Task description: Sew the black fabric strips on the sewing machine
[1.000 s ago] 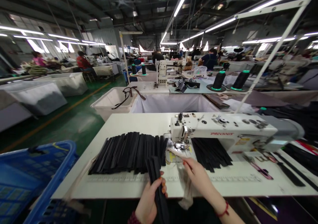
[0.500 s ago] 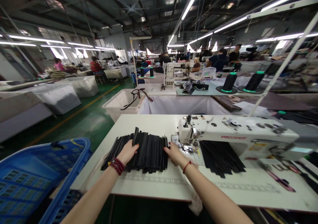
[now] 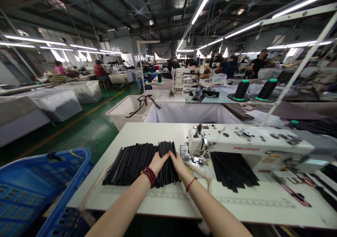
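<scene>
Many narrow black strips [image 3: 129, 161], of fabric or leather by their look, lie side by side in a row on the white sewing table. My left hand [image 3: 158, 164] has its fingers closed on the right-hand section of the row. From that section's right edge, my right hand [image 3: 180, 166] presses inward, and both thumbs meet on top of the strips. A small gap shows between this section and the others on the left. Just right of my hands stands a white sewing machine [image 3: 247, 139], with more black strips [image 3: 231, 170] fanned out under its arm.
A blue plastic basket [image 3: 63, 195] stands at the table's left. Thread snips with pink handles [image 3: 297, 195] lie on the right. A printed ruler scale [image 3: 252, 201] runs along the front. Behind are a white bin [image 3: 126, 112] and black thread cones [image 3: 240, 89]. Several people work farther back.
My left hand has moved right along the row, closing up to my right hand. The right-hand strips are now gathered between both hands, apart from the rest.
</scene>
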Demonstrator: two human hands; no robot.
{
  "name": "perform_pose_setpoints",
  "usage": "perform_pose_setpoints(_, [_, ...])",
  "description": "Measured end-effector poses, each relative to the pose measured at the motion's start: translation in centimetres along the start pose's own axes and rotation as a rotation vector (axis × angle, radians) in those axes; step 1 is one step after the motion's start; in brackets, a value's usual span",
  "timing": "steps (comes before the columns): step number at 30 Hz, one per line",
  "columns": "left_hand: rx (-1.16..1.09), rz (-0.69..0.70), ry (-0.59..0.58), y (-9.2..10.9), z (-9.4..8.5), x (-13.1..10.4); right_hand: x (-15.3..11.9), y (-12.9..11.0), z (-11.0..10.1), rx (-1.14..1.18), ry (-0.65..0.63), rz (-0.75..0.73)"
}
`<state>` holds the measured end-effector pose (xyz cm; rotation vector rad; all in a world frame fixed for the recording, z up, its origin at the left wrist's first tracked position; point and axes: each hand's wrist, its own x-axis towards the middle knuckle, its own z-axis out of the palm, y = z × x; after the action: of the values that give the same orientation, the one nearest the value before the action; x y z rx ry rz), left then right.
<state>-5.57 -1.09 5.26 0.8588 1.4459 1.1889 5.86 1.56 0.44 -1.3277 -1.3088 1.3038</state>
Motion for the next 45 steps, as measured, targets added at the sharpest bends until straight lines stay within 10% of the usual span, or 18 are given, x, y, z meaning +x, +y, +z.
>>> perform_pose_setpoints(16, [-0.185,0.328,0.054,-4.4,3.9,-5.7,-7.0,2.9,-3.3,0.124,0.134,-0.478])
perform_pose_setpoints(24, [-0.254,0.242,-0.244,-5.4,3.2,-5.1,-7.4,3.5,-3.3,0.29,0.031,-0.444])
perform_pose_setpoints(30, [-0.247,0.221,-0.076,-3.2,3.7,-6.9,-8.8,0.6,-3.4,0.304,-0.022,-0.295])
perform_pose_setpoints(36, [-0.585,-0.156,0.102,-2.8,4.7,-11.8,-13.2,-2.8,-6.9,-0.1,-0.198,-0.245])
perform_pose_setpoints(40, [-0.815,-0.503,0.041,-4.8,4.4,-14.3,-15.0,-2.8,-8.3,-0.323,-0.218,-0.214])
perform_pose_setpoints(45, [-0.885,-0.593,-0.029,-7.2,3.3,-16.1,-17.2,-1.3,-8.3,-0.271,-0.208,-0.159])
